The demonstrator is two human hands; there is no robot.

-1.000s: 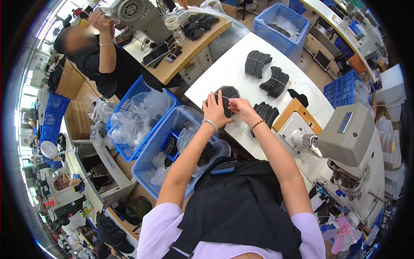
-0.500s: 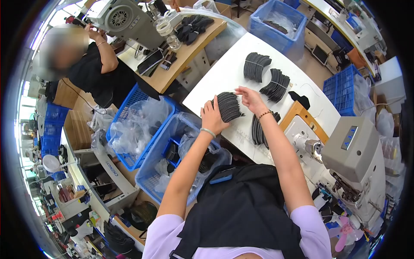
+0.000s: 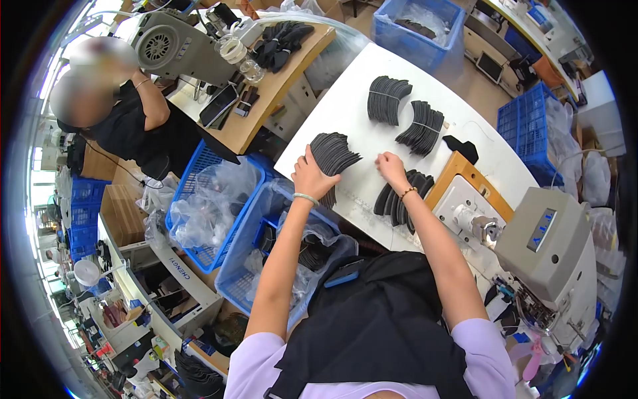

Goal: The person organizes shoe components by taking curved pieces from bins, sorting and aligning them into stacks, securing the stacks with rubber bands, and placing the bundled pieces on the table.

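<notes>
My left hand (image 3: pixel 312 177) is wrapped round a stack of dark curved pieces (image 3: pixel 333 154) at the left edge of the white table (image 3: pixel 352 86). To its right, my right hand (image 3: pixel 391 165) is held over the table with its fingers curled together; whether something thin is between them is too small to tell. Two banded stacks, one upper (image 3: pixel 388 100) and one lower (image 3: pixel 422 128), lie farther back. Near my right wrist is another group of dark pieces (image 3: pixel 403 198). A flat black piece (image 3: pixel 460 149) lies beside the wooden edge.
A sewing machine (image 3: pixel 541 233) stands at the right. Blue crates with plastic bags, one nearer (image 3: pixel 232 279) and one farther left (image 3: pixel 193 249), sit left of the table. A co-worker (image 3: pixel 119 139) is at another machine (image 3: pixel 183 50), upper left.
The held stack has turned and shifted slightly left with my left hand. My right hand has moved down, and its fingers, extended before, are now curled. The camera view has shifted a little.
</notes>
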